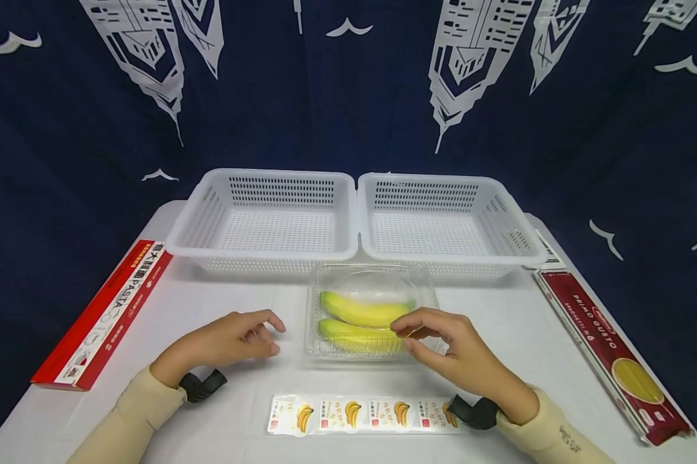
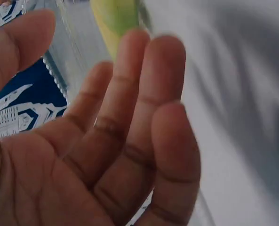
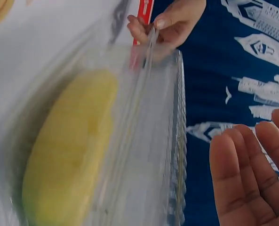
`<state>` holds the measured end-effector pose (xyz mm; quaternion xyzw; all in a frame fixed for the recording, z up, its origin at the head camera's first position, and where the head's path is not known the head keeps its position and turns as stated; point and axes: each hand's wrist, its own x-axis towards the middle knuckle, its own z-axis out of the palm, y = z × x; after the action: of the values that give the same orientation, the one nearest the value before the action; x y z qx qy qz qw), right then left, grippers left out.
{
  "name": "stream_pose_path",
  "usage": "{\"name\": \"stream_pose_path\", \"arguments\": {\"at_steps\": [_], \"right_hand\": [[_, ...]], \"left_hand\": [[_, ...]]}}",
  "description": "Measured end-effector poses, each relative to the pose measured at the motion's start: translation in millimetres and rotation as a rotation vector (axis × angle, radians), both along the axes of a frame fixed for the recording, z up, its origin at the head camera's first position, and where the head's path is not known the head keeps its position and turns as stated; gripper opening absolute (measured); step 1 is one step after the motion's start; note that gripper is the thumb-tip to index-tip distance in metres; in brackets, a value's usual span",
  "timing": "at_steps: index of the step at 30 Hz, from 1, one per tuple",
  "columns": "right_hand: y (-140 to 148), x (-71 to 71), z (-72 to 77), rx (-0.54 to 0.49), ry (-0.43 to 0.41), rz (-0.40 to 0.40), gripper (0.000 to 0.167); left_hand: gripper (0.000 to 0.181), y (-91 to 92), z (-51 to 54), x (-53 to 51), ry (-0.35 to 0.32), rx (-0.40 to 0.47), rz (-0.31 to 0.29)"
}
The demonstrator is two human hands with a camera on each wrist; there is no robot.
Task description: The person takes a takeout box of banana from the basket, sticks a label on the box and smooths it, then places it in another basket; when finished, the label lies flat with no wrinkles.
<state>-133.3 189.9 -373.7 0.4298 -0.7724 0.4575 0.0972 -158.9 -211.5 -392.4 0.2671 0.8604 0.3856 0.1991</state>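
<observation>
A clear plastic box stands in the middle of the table with two yellow-green bananas inside; its lid appears closed. The right hand hovers over the box's right front part, fingers loosely bent and holding nothing. Left of the box, the left hand hangs above the table, apart from it and empty, its fingers relaxed. In the left wrist view, the left hand's palm is bare. The right wrist view shows the right hand beside the box, with a banana under the plastic.
Two white baskets stand side by side behind the box. A red pasta box lies at the left edge, a dark red spaghetti pack at the right. A strip of banana stickers lies in front, partly beneath the right wrist.
</observation>
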Motion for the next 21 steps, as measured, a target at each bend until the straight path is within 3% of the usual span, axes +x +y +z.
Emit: {"name": "stream_pose_path", "arguments": {"at_steps": [5,9,13,21], "right_hand": [[-16.3,3.0,-7.3,0.043,-0.052,0.154,0.028],[-27.4,7.7,-14.6,0.12,-0.135,0.256,0.021],[-40.6,11.4,-22.7,0.213,-0.233,0.344,0.019],[-67.8,10.1,-37.5,0.325,-0.366,0.388,0.017]], "left_hand": [[0.027,7.0,-6.8,4.8,-0.14,-0.005,-0.125],[0.021,13.0,-13.5,7.6,-0.277,0.012,-0.173],[0.023,19.4,-18.9,9.0,-0.358,0.032,-0.197],[0.033,28.5,-21.0,7.2,-0.466,0.058,-0.227]]}}
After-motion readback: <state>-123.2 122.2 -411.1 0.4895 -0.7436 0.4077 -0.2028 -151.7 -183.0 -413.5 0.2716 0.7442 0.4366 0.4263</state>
